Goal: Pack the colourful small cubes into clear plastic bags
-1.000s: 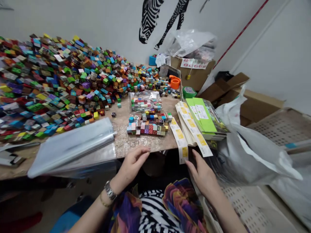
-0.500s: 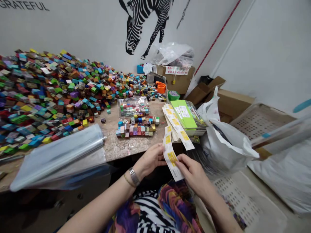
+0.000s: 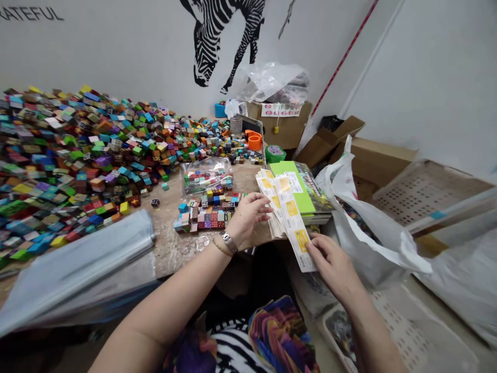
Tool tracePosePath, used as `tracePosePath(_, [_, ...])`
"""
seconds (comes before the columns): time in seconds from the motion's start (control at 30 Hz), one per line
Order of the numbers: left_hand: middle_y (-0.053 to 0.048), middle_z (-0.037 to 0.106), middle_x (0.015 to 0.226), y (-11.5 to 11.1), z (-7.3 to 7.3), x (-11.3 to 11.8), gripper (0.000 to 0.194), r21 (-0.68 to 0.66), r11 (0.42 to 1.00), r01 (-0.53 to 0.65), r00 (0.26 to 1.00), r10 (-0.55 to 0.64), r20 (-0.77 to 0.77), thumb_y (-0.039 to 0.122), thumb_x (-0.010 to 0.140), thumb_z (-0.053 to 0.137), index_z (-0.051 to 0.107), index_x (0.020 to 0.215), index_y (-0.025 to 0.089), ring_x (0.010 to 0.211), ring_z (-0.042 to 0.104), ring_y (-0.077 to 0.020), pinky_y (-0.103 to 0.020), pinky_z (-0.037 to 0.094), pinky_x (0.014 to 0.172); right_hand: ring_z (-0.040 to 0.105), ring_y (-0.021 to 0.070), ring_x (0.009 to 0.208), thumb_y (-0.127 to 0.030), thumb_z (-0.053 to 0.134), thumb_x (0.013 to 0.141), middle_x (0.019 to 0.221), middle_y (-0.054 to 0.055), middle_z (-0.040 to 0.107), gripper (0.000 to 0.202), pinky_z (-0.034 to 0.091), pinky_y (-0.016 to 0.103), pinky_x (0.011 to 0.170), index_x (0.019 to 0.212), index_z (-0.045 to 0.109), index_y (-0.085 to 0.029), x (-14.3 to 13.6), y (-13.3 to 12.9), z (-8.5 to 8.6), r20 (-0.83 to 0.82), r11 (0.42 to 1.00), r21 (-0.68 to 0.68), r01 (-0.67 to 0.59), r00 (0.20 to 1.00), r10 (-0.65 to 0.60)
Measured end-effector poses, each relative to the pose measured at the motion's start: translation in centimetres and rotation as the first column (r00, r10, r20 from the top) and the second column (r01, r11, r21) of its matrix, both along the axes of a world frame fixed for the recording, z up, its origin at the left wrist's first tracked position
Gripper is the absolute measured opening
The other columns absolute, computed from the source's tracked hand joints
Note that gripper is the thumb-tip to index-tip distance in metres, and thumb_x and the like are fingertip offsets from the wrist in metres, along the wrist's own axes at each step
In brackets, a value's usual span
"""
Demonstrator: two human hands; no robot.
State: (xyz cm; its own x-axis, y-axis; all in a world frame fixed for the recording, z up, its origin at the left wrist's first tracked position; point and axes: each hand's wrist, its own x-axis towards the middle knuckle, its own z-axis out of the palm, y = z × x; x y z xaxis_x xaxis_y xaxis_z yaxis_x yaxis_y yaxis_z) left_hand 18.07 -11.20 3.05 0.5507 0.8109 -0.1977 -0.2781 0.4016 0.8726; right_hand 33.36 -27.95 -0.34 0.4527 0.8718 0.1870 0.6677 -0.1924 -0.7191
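My right hand (image 3: 331, 261) pinches the lower end of a strip of labels (image 3: 294, 223), white with yellow printed patches. The strip slants up over a stack of similar label strips (image 3: 264, 181) at the table's edge. Just left of that stack, my left hand (image 3: 250, 215) is raised with its fingers apart and nothing visible in them. A block of small coloured cubes (image 3: 205, 212) lies beyond my left hand, partly covered by it. Behind it is a clear bag (image 3: 207, 173) of similar cubes. Green-covered booklets (image 3: 301, 191) are stacked right of the labels.
A big heap of loose coloured cubes (image 3: 77, 155) covers the table's left. A roll of clear plastic film (image 3: 85, 264) lies along the front edge. Green tape (image 3: 275, 153) and orange rings (image 3: 254, 140) sit at the back. A white bag (image 3: 373, 243) stands right of the booklets.
My left hand has let go of the label strip and moved up and left. My right hand has carried the strip to the right, over the stack. The view has shifted slightly.
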Motion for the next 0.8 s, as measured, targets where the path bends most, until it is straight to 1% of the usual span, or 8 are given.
tracePosePath(0.07, [-0.002,0.061,0.090,0.3,-0.8,0.5,0.015,0.030,0.999,-0.026,0.998,0.027,-0.056,0.019,0.076,0.071,0.057,0.083,0.017,0.073,0.064,-0.0111,-0.021,0.050,0.058,0.061,0.0221,0.071,-0.055,0.046,0.084,0.077,0.006,0.066,0.037,0.048,0.035,0.067,0.070,0.056,-0.022,0.6,0.5,-0.7,-0.077,0.994,-0.105,-0.015,0.997,0.007])
tracePosePath(0.13, [-0.002,0.060,0.092,0.4,-1.5,0.8,0.016,0.049,0.998,-0.041,0.995,0.046,-0.094,0.020,0.076,0.071,0.058,0.086,0.018,0.074,0.061,-0.0104,-0.021,0.050,0.059,0.052,0.0179,0.059,-0.058,0.046,0.083,0.062,0.000,0.056,0.040,0.042,0.031,0.058,0.069,0.054,-0.022,1.0,0.8,-1.3,-0.137,0.987,-0.157,-0.018,0.991,-0.004])
tracePosePath(0.3, [-0.003,0.060,0.090,1.3,-2.0,1.9,0.009,0.041,0.999,-0.021,0.986,0.028,-0.165,0.016,0.080,0.064,0.060,0.087,0.017,0.071,0.058,-0.0101,-0.020,0.047,0.056,0.047,0.0149,0.059,-0.058,0.050,0.083,0.063,-0.002,0.053,0.038,0.038,0.027,0.056,0.073,0.055,-0.022,1.3,1.6,-2.1,-0.235,0.993,-0.117,0.008,0.971,-0.036])
tracePosePath(0.43, [-0.005,0.062,0.090,2.7,-1.7,3.2,0.008,0.040,0.998,-0.051,0.980,0.058,-0.192,0.014,0.080,0.063,0.061,0.087,0.016,0.068,0.058,-0.0101,-0.020,0.044,0.053,0.046,0.0149,0.057,-0.058,0.051,0.081,0.059,-0.002,0.051,0.038,0.037,0.027,0.053,0.072,0.055,-0.022,1.3,2.8,-1.4,-0.264,0.995,-0.104,0.012,0.964,-0.039])
tracePosePath(0.53, [-0.005,0.061,0.089,3.8,-1.5,4.1,0.010,0.044,0.997,-0.068,0.975,0.075,-0.207,0.012,0.079,0.063,0.059,0.087,0.016,0.071,0.058,-0.0104,-0.019,0.044,0.054,0.048,0.0154,0.055,-0.057,0.051,0.081,0.058,-0.002,0.052,0.036,0.037,0.027,0.053,0.072,0.055,-0.022,1.1,3.7,-0.7,-0.234,0.997,-0.076,0.029,0.971,-0.046])
tracePosePath(0.63, [-0.004,0.062,0.085,4.8,-1.4,5.0,0.011,0.042,0.997,-0.058,0.968,0.066,-0.241,0.009,0.077,0.061,0.059,0.085,0.017,0.070,0.056,-0.0108,-0.018,0.043,0.054,0.054,0.0176,0.057,-0.057,0.050,0.083,0.060,0.000,0.059,0.035,0.039,0.028,0.055,0.074,0.056,-0.024,1.0,4.4,-0.3,-0.164,0.997,-0.057,0.045,0.985,-0.053])
tracePosePath(0.7, [-0.005,0.062,0.085,5.4,-1.4,5.6,0.012,0.049,0.998,-0.048,0.966,0.059,-0.250,0.008,0.076,0.060,0.060,0.084,0.017,0.069,0.055,-0.0115,-0.020,0.043,0.054,0.058,0.0198,0.058,-0.057,0.050,0.084,0.061,0.001,0.062,0.034,0.041,0.029,0.056,0.082,0.058,-0.024,0.9,4.8,-0.2,-0.115,0.995,-0.066,0.075,0.990,-0.082])
tracePosePath(0.8, [-0.006,0.064,0.085,6.1,-1.4,6.4,0.013,0.061,0.998,-0.034,0.968,0.048,-0.247,0.005,0.074,0.059,0.061,0.081,0.016,0.067,0.053,-0.0115,-0.021,0.043,0.055,0.059,0.0214,0.055,-0.059,0.050,0.082,0.058,0.000,0.061,0.040,0.041,0.031,0.056,0.097,0.060,-0.022,0.9,5.1,-0.3,-0.076,0.988,-0.091,0.124,0.988,-0.131])
